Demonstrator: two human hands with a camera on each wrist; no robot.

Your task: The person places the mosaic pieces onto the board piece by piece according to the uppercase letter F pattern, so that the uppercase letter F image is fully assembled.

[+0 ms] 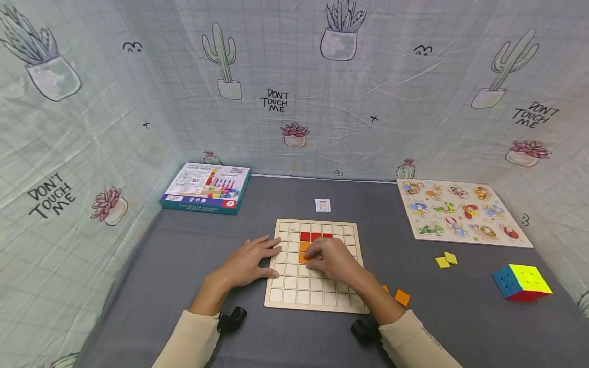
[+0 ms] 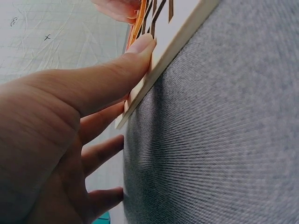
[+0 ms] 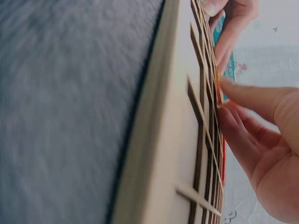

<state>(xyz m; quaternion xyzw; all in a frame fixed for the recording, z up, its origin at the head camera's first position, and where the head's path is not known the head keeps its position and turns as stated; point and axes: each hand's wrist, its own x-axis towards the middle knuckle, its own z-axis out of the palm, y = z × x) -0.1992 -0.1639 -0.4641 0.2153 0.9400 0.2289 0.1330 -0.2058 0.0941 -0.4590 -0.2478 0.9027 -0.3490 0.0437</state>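
Observation:
A square wooden grid board [image 1: 290, 296] lies on the table with red tiles [image 1: 305, 236] in one row and orange tiles [image 1: 304, 246] below the leftmost red one. My left hand [image 1: 248, 260] rests at the board's left edge, fingers spread; its thumb [image 2: 140, 45] touches the rim in the left wrist view. Over the middle of the board, my right hand [image 1: 335, 259] pinches an orange tile between thumb and fingertips, low against the grid. In the right wrist view only a thin orange edge [image 3: 218, 88] shows at the fingertips. The right hand hides part of the grid.
Loose orange tiles [image 1: 402, 297] lie by the right forearm, with yellow tiles [image 1: 443, 262] farther right. A puzzle cube [image 1: 524, 282] and an insect picture board [image 1: 465, 212] are at the right. A small printed card [image 1: 323, 205] lies behind the grid; a box [image 1: 204, 188] sits back left.

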